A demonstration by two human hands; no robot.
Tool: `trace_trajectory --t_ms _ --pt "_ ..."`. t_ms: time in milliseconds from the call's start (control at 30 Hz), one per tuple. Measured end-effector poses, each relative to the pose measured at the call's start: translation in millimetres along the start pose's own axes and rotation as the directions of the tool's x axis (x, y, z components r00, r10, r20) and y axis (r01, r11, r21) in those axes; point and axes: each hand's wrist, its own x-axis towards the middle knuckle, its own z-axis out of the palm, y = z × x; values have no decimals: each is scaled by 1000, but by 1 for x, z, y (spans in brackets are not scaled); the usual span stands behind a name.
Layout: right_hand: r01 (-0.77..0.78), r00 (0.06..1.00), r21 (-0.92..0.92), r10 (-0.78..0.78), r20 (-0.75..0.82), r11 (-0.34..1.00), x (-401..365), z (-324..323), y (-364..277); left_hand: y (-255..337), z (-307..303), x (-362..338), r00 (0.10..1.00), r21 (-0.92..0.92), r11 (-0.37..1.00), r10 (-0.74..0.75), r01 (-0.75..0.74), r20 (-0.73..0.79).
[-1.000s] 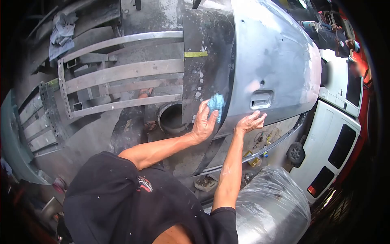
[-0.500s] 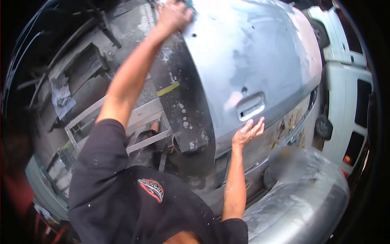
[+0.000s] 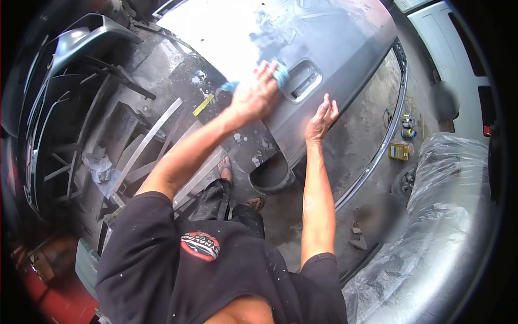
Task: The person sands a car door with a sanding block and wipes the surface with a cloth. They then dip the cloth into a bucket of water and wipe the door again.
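The left hand [image 3: 253,100] grips the blue cloth [image 3: 280,73], pressing it on the grey door panel [image 3: 345,48] just left of the handle recess [image 3: 305,81]. The right hand [image 3: 322,119] lies open and flat on the panel, nearer.

Matt grey metal door panel [image 3: 345,38] (blue cloth [image 3: 280,73]).

Stained concrete floor [image 3: 280,232], metal frame [image 3: 154,132], white van [image 3: 448,48], plastic-wrapped panel [image 3: 442,216]
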Motion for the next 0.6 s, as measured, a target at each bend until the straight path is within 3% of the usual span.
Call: trace_trajectory --t_ms 33,100,167,267,367,400,500,600 --pt "-48 998 54 46 36 997 -4 -10 -8 22 7 -7 999 32 999 31 -31 10" --pt "-149 984 153 132 119 977 -20 -42 -35 70 3 -18 967 73 995 49 -69 251" --pt "-104 993 180 93 71 978 -57 -71 -50 104 29 -39 986 -54 989 142 -137 88" --pt "8 1000 147 -11 13 989 -128 -126 -48 142 49 -65 976 -112 976 199 -189 93" --pt "-13 999 153 8 32 988 -200 -173 -37 180 62 -96 987 -364 921 160 -139 28" --pt "-20 999 110 15 48 994 -220 -188 -37 198 64 -109 993 -451 885 117 -117 -29" --pt "-69 989 67 59 139 995 -274 -223 -25 245 70 -163 998 -708 705 -58 42 1" --pt "-122 968 54 107 225 991 -334 -250 8 266 94 -228 998 -667 743 -58 56 19"
